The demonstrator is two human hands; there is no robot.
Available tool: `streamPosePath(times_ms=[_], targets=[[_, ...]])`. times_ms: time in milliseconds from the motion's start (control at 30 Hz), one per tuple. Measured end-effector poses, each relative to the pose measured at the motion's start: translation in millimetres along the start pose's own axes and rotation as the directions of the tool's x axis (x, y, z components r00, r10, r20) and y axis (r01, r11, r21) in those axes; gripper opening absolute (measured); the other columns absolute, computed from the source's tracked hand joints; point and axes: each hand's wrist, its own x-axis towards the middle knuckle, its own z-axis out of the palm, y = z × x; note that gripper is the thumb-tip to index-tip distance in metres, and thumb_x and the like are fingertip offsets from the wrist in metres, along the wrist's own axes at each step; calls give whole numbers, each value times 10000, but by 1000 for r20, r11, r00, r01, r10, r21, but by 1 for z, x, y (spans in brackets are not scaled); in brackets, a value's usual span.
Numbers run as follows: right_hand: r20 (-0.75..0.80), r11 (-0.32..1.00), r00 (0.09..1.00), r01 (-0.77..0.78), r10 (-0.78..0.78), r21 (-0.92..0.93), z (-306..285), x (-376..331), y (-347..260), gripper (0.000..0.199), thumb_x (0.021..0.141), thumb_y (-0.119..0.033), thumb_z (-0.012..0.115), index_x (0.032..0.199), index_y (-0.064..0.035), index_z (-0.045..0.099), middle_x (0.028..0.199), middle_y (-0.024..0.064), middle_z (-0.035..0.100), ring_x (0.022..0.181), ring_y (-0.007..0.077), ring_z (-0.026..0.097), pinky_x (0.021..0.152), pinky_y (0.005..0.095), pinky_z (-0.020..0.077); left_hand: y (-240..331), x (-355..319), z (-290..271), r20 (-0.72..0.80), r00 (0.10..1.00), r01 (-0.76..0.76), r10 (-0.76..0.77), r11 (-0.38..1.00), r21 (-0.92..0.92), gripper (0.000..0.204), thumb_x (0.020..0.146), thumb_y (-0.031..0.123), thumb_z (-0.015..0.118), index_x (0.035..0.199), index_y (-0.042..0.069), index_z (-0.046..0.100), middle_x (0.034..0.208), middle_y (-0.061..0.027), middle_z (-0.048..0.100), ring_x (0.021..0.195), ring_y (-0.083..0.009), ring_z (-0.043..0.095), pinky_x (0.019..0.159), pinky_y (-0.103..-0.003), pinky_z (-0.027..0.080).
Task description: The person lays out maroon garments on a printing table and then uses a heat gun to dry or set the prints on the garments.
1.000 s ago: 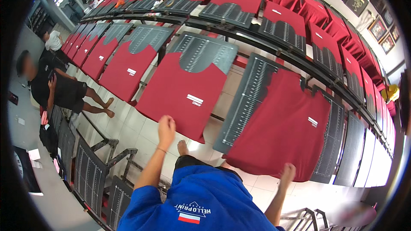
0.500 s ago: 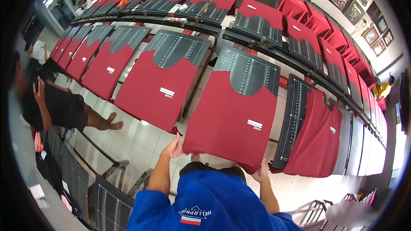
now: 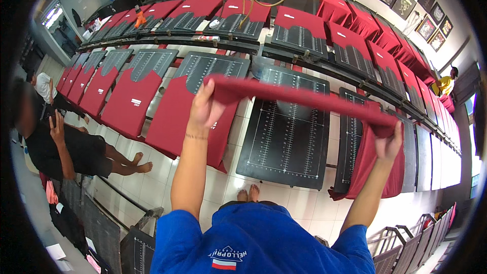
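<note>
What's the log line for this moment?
left hand: holds shirt | right hand: holds shirt | shirt: lifted above bare platen

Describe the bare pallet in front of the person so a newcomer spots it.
In the near row of printing boards, find the black board directly ahead of the person's feet. Its neighbours wear red shirts; this one is bare, showing white ruler lines.

I am looking down at a row of flat black printing boards with white ruler markings, mounted on dark metal arms above a pale tiled floor [image 3: 152,182]. The bare black board [image 3: 291,127] is sitting directly ahead with nothing lying on it. The neighbouring board on the left edge side [image 3: 195,106] is wearing a red cotton shirt [image 3: 177,122]. Further boards [image 3: 134,86] are carrying red shirts too, running toward the far rows.
</note>
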Motion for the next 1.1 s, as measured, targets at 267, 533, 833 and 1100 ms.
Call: streamPosePath(times_ms=[267, 533, 833, 1100], targets=[[262, 841, 939, 320, -222, -436, 48, 15, -13, 463, 960, -229, 558, 1362, -31, 442, 1349, 125, 523, 1241, 257, 510, 1069, 455, 366, 88, 3, 75, 65, 961, -268, 269, 847, 459, 272, 980, 136, 525, 1233, 41, 561, 1202, -97, 631, 1142, -210, 587, 1040, -391, 422], [120, 767, 939, 332, -321, -549, 225, 37, 48, 354, 962, -185, 543, 1255, 11, 513, 1225, 116, 590, 1093, 190, 576, 964, 346, 434, 218, -8, 32, -177, 924, -256, 340, 891, 376, 243, 984, 128, 494, 1204, 35, 540, 1152, -115, 648, 999, -201, 656, 862, -339, 553], [-248, 881, 937, -322, 244, -348, 234, 126, 215, 202, 923, -200, 574, 1001, -25, 637, 928, 85, 687, 842, 186, 654, 798, 323, 518, 294, 80, -197, -343, 934, 149, -105, 983, 103, 262, 975, 203, 494, 1101, 11, 620, 1082, -120, 675, 957, -236, 661, 870, -375, 537], [-96, 969, 977, -204, 192, -137, 342, 124, 250, 296, 973, -218, 468, 1103, 13, 600, 1078, 160, 674, 959, 272, 661, 897, 415, 520, 368, 126, -224, -175, 973, 156, -147, 987, 38, 327, 1003, 218, 409, 1211, 1, 535, 1199, -168, 618, 1091, -289, 611, 987, -459, 468]])
